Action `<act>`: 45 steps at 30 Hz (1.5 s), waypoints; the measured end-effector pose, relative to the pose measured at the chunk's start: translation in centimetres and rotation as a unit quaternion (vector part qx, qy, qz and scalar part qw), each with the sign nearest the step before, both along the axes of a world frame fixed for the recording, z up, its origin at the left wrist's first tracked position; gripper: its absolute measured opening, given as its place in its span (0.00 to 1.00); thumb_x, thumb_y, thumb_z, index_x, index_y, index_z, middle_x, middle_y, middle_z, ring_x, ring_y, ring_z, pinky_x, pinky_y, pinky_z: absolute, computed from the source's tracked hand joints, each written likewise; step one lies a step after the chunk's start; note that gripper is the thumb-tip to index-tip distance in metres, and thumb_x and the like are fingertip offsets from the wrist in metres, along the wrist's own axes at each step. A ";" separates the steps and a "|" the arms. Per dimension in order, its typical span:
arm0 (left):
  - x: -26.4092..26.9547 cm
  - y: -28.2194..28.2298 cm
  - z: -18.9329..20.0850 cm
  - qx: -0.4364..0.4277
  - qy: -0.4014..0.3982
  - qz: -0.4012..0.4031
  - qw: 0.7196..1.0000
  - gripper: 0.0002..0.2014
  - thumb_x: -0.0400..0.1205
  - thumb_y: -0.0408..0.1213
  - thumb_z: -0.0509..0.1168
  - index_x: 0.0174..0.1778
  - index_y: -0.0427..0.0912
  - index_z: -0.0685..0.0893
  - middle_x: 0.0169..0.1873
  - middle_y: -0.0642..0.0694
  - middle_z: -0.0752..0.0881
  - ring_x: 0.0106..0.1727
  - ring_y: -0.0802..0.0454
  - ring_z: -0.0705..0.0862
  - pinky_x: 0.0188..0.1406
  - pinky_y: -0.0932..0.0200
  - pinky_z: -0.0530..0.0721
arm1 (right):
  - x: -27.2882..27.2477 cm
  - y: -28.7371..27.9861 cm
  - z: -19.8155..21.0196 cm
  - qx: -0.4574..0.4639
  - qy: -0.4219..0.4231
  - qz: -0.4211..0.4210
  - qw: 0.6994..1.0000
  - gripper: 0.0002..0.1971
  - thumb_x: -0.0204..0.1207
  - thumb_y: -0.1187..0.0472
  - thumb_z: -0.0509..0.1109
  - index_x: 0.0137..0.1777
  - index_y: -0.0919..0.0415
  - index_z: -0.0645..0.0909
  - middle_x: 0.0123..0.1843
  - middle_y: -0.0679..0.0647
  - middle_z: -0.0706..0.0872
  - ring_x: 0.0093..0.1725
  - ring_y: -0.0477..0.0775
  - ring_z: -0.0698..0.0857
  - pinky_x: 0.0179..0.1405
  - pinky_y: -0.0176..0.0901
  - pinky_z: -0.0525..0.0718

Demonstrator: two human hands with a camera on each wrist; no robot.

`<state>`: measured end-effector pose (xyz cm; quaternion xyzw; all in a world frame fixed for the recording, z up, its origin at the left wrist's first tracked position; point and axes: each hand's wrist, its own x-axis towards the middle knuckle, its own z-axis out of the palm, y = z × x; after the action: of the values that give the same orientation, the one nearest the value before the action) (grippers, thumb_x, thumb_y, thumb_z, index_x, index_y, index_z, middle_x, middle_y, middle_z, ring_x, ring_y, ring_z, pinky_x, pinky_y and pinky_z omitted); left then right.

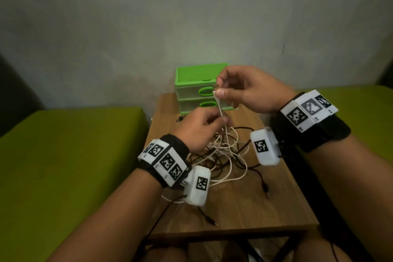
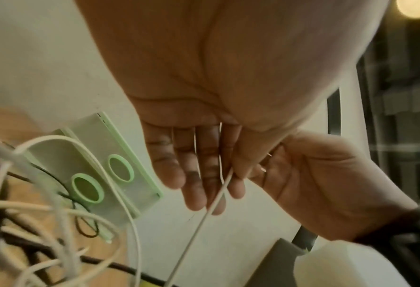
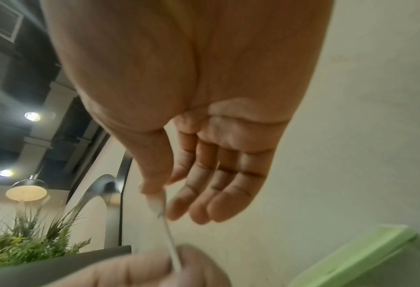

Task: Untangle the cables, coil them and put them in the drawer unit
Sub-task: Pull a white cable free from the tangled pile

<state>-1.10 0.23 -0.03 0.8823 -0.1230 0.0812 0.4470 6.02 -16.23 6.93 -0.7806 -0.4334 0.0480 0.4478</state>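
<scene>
A tangle of white and dark cables [image 1: 221, 155] lies on the small wooden table [image 1: 244, 208]. My right hand [image 1: 219, 91] pinches the plug end of a white cable [image 1: 219, 108] between thumb and forefinger, raised in front of the green drawer unit [image 1: 191, 87]. My left hand [image 1: 221, 119] pinches the same white cable a little lower, above the tangle. In the right wrist view the white cable [image 3: 169, 238] runs from the thumb tip down to the left hand. In the left wrist view the white cable [image 2: 204, 219] passes along the fingers, with the drawer unit [image 2: 120, 155] behind.
The green drawer unit has two drawers with ring handles, both closed, at the table's far edge by the wall. Green cushioned seats [image 1: 63, 166] flank the table on both sides. Dark cable ends [image 1: 264, 187] trail toward the table's front and right.
</scene>
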 end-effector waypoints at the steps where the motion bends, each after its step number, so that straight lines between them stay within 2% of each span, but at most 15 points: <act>1: 0.2 0.1 0.5 -0.037 -0.012 -0.003 0.999 0.09 0.85 0.44 0.64 0.43 0.50 0.89 0.39 0.50 0.92 0.40 0.54 0.89 0.43 0.52 0.84 | -0.1 0.3 0.2 0.013 -0.009 -0.013 1.000 0.08 0.79 0.54 0.74 0.52 0.55 0.80 0.45 0.56 0.88 0.38 0.57 0.86 0.41 0.58 0.87; 4: 0.7 0.8 2.4 -0.131 -0.060 -0.002 0.990 0.09 0.86 0.36 0.64 0.44 0.46 0.88 0.35 0.50 0.91 0.36 0.52 0.88 0.34 0.54 0.85 | -0.6 1.0 -0.4 -0.007 -0.010 -0.044 0.999 0.26 0.69 0.32 0.70 0.59 0.49 0.78 0.54 0.49 0.87 0.52 0.56 0.88 0.56 0.61 0.87; 6: 1.1 1.6 3.9 -0.182 -0.084 0.008 0.980 0.09 0.88 0.31 0.63 0.46 0.40 0.88 0.33 0.52 0.90 0.33 0.56 0.87 0.32 0.58 0.86 | -1.0 1.6 -1.6 -0.044 -0.014 -0.049 0.998 0.33 0.69 0.26 0.66 0.64 0.48 0.78 0.55 0.47 0.89 0.56 0.51 0.88 0.60 0.63 0.85; 8: 1.4 2.4 5.4 -0.206 -0.107 0.025 0.972 0.10 0.90 0.30 0.61 0.46 0.39 0.87 0.33 0.50 0.90 0.33 0.56 0.88 0.31 0.62 0.86 | -1.1 2.0 -2.8 -0.061 0.010 -0.035 0.998 0.25 0.76 0.34 0.65 0.63 0.52 0.79 0.49 0.49 0.92 0.52 0.53 0.90 0.58 0.66 0.85; 10: 1.6 2.9 6.9 -0.217 -0.121 0.038 0.968 0.12 0.90 0.31 0.60 0.44 0.41 0.86 0.33 0.48 0.90 0.33 0.55 0.88 0.31 0.62 0.86 | -1.4 2.1 -3.5 -0.091 -0.021 -0.028 0.995 0.11 0.84 0.48 0.63 0.50 0.53 0.82 0.40 0.49 0.92 0.42 0.51 0.89 0.53 0.63 0.85; 15: 1.8 3.3 10.1 -0.331 -0.143 0.031 0.932 0.14 0.93 0.33 0.55 0.44 0.39 0.80 0.28 0.46 0.79 0.25 0.52 0.84 0.29 0.55 0.87 | -1.0 1.5 -5.9 -0.180 -0.040 -0.045 0.982 0.15 0.88 0.51 0.60 0.42 0.52 0.84 0.37 0.46 0.92 0.38 0.42 0.87 0.51 0.50 0.84; 18: 2.1 3.8 11.2 -0.378 -0.148 0.038 0.913 0.13 0.93 0.36 0.53 0.45 0.40 0.79 0.27 0.47 0.71 0.18 0.57 0.68 0.18 0.64 0.70 | -0.5 0.8 -7.5 -0.215 -0.046 -0.035 0.975 0.19 0.87 0.50 0.60 0.38 0.51 0.86 0.36 0.43 0.91 0.38 0.39 0.86 0.52 0.51 0.84; 21: 2.4 3.8 9.7 -0.274 -0.138 0.069 0.949 0.14 0.93 0.38 0.55 0.45 0.43 0.83 0.27 0.48 0.68 0.19 0.61 0.64 0.17 0.66 0.62 | -0.8 0.3 -6.9 -0.179 -0.002 -0.029 0.983 0.16 0.88 0.53 0.60 0.42 0.54 0.85 0.36 0.48 0.92 0.39 0.46 0.89 0.54 0.55 0.85; 24: 2.4 3.0 6.3 -0.032 -0.084 0.065 0.994 0.13 0.88 0.47 0.62 0.45 0.46 0.88 0.32 0.52 0.83 0.31 0.64 0.80 0.34 0.57 0.79 | -0.7 0.1 -5.3 -0.108 0.019 -0.026 0.994 0.17 0.89 0.54 0.59 0.43 0.58 0.84 0.35 0.55 0.92 0.39 0.55 0.90 0.53 0.57 0.85; 27: 1.4 2.0 3.9 0.089 0.004 0.015 0.996 0.21 0.78 0.64 0.65 0.42 0.50 0.89 0.38 0.54 0.91 0.43 0.59 0.88 0.53 0.52 0.86 | -0.2 0.0 -4.6 -0.074 0.012 -0.028 0.997 0.20 0.89 0.57 0.59 0.37 0.53 0.85 0.32 0.57 0.91 0.38 0.59 0.90 0.52 0.59 0.86; 32: 0.4 1.9 3.2 0.122 -0.007 0.019 0.992 0.13 0.86 0.50 0.67 0.45 0.47 0.92 0.26 0.53 0.85 0.24 0.66 0.78 0.29 0.62 0.74 | -0.4 0.0 -5.0 -0.097 0.018 -0.054 0.994 0.20 0.88 0.49 0.61 0.41 0.59 0.86 0.29 0.53 0.89 0.29 0.48 0.84 0.41 0.49 0.82; 35: 0.4 3.3 4.0 -0.015 -0.034 0.053 0.998 0.15 0.89 0.46 0.63 0.47 0.47 0.93 0.24 0.56 0.84 0.24 0.66 0.75 0.30 0.64 0.74 | -0.6 -0.5 -5.7 -0.121 0.009 -0.060 0.991 0.15 0.86 0.51 0.64 0.42 0.56 0.85 0.33 0.50 0.92 0.34 0.46 0.88 0.45 0.48 0.85; 38: 0.4 5.2 5.7 -0.138 -0.094 0.093 0.982 0.16 0.91 0.43 0.60 0.46 0.46 0.91 0.17 0.60 0.71 0.20 0.63 0.66 0.25 0.60 0.64 | -1.0 -1.2 -6.9 -0.146 -0.005 -0.069 0.987 0.14 0.87 0.53 0.63 0.42 0.52 0.85 0.37 0.46 0.92 0.41 0.47 0.90 0.52 0.50 0.85; 41: -0.3 6.4 7.7 -0.214 -0.184 0.144 0.948 0.16 0.91 0.42 0.59 0.45 0.48 0.91 0.21 0.58 0.69 0.22 0.58 0.65 0.24 0.59 0.60 | -1.4 -2.0 -8.3 -0.185 0.021 -0.079 0.979 0.14 0.87 0.54 0.63 0.44 0.56 0.86 0.40 0.49 0.93 0.41 0.43 0.88 0.46 0.38 0.82; 45: -0.4 8.2 10.2 -0.338 -0.227 0.149 0.901 0.15 0.92 0.41 0.57 0.47 0.44 0.88 0.20 0.55 0.67 0.20 0.58 0.61 0.21 0.61 0.58 | -1.3 -3.5 -10.6 -0.256 0.040 -0.080 0.963 0.16 0.87 0.51 0.62 0.40 0.50 0.85 0.41 0.46 0.92 0.42 0.42 0.88 0.55 0.48 0.85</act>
<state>-1.53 8.41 10.13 0.6435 -0.0537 0.3820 0.6611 4.71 -19.72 -3.71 -0.8987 -0.3249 0.1524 0.2522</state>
